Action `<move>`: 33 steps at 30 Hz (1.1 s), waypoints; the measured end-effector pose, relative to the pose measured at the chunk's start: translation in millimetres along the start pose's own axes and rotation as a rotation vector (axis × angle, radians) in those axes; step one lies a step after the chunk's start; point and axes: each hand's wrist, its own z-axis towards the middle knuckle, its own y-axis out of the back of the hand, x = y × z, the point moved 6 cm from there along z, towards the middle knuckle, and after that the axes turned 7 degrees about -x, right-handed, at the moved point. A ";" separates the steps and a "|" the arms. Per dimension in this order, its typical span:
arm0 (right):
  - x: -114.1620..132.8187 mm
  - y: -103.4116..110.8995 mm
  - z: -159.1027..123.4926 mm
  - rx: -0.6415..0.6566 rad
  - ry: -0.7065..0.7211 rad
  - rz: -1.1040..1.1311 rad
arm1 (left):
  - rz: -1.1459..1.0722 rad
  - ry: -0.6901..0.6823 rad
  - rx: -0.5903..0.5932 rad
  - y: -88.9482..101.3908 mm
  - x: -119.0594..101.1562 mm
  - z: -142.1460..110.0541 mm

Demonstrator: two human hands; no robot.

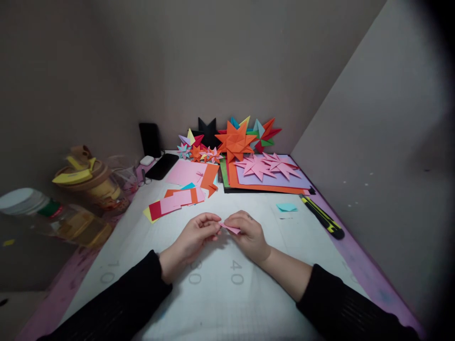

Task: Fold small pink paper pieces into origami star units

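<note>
Between my two hands, just above the white gridded mat (277, 293), is a small folded piece of pink paper (231, 228). My left hand (199, 234) pinches its left end between thumb and fingertips. The right end is held by my right hand (249, 234), fingers curled behind and over it. How the paper is folded inside my fingers is hidden. To the right of my right hand lies a small folded turquoise paper (287, 207). Beyond my left hand rest loose paper strips in pink (171, 202), red (155, 210), orange and yellow.
Folded paper stars, an orange one (235, 139) and pink ones (256, 166), stand or lie at the back on stacked coloured sheets (234, 184). A yellow-black utility knife (323, 217) lies at right. Phones (162, 166), a lidded cup (103, 184) and a bottle (81, 227) are at left.
</note>
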 end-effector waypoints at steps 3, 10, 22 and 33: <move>0.5 -1.0 -0.5 0.013 0.017 -0.013 | -0.007 0.023 -0.019 1.0 0.1 0.0; 4.5 -1.5 0.0 0.031 0.067 -0.029 | -0.055 0.097 0.008 0.2 2.5 1.2; 1.6 -3.5 -1.3 0.083 -0.008 -0.006 | -0.051 0.136 0.009 4.4 6.1 5.0; -14.8 -1.6 -1.8 0.012 -0.311 0.082 | 0.568 -0.371 -0.084 -1.3 -20.4 -5.7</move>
